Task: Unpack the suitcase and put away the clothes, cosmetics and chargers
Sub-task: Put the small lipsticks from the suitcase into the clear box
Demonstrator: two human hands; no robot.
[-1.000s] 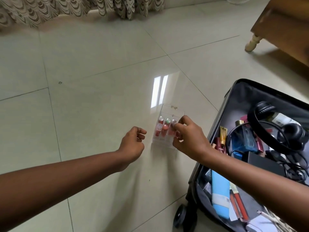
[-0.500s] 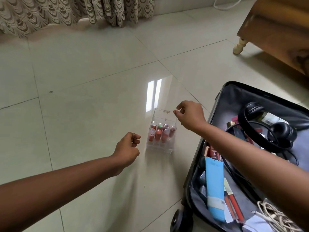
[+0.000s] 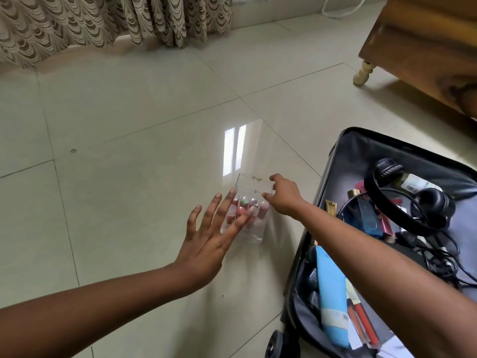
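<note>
Clear plastic is the material of the small organiser (image 3: 251, 226), which stands on the tiled floor (image 3: 124, 192) just beside the open suitcase (image 3: 343, 148). From the head view, several lipsticks (image 3: 247, 210) stand upright inside its compartments. The left hand (image 3: 211, 236) has its fingers spread and straight, reaching over the near left side of the organiser; whether the fingertips already touch it I cannot tell. The right hand (image 3: 284, 197) is at the far right corner, fingers curled at the rim as if pinching it, though the exact contact is too small to see.

I judge that the step is to take the organiser with both hands. To do it well, hold it low on two opposite walls and keep it level, because the lipsticks are loose and can tip out.

In the suitcase, headphones (image 3: 402, 197), a blue tube (image 3: 331, 298) and tangled cables (image 3: 438, 257) are waiting, so much of the task remains
</note>
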